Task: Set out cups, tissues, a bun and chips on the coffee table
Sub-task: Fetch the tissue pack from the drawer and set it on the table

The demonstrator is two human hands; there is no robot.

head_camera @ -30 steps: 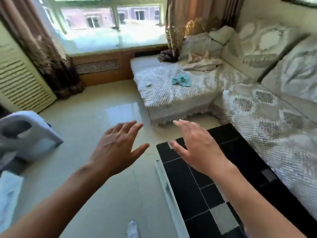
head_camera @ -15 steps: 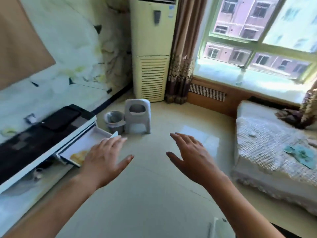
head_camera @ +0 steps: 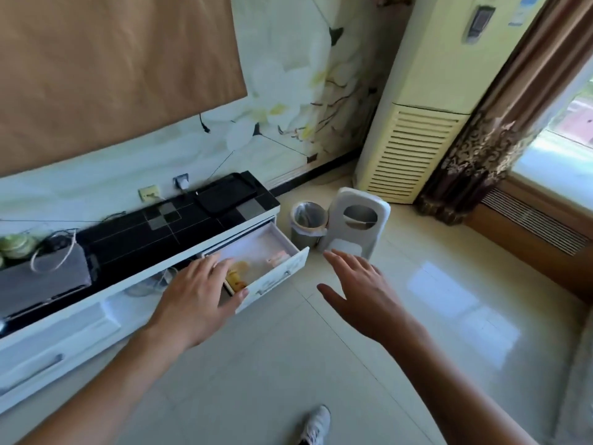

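At the far left the low TV cabinet (head_camera: 96, 303) runs along the wall, its right drawer (head_camera: 276, 271) pulled out toward me. My left hand (head_camera: 199, 300) hovers flat over the drawer's near left corner, fingers spread, holding nothing. Just beyond its fingertips, inside the drawer, lies a yellowish packet (head_camera: 237, 274), probably the bun or chips, though it is too blurred to tell; a pinkish thing (head_camera: 277, 259) sits further right. My right hand (head_camera: 359, 293) is open and empty too, out over the floor (head_camera: 288, 364), right of the drawer front. The left hand is nearer, so I judge it should dip forward and down.
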